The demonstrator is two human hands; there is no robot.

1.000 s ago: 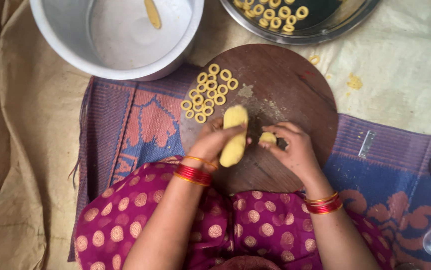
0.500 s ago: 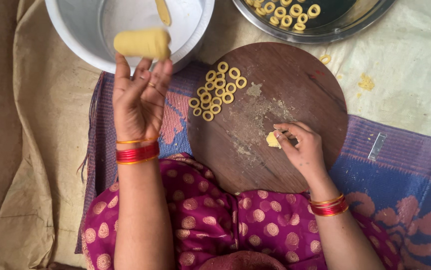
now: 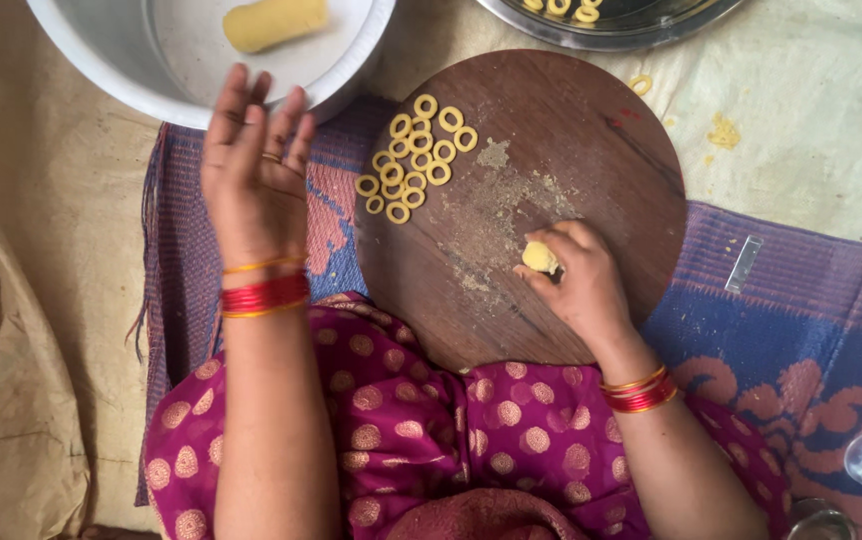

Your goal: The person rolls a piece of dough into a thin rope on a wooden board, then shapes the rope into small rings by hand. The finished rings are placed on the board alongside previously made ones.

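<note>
Right hand (image 3: 576, 285) pinches small dough piece (image 3: 539, 257), seemingly against round board (image 3: 591, 130)

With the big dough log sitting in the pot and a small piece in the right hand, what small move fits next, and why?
Probably bring the left hand, open and empty by the pot, to the round board. The right hand pinches a small dough piece there, and the finished rings suggest it gets rolled.

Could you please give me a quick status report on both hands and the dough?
Left hand open, empty, beside bowl. Dough log lies in bowl. Right hand pinches small dough piece on round board. Nothing in the way.
</note>
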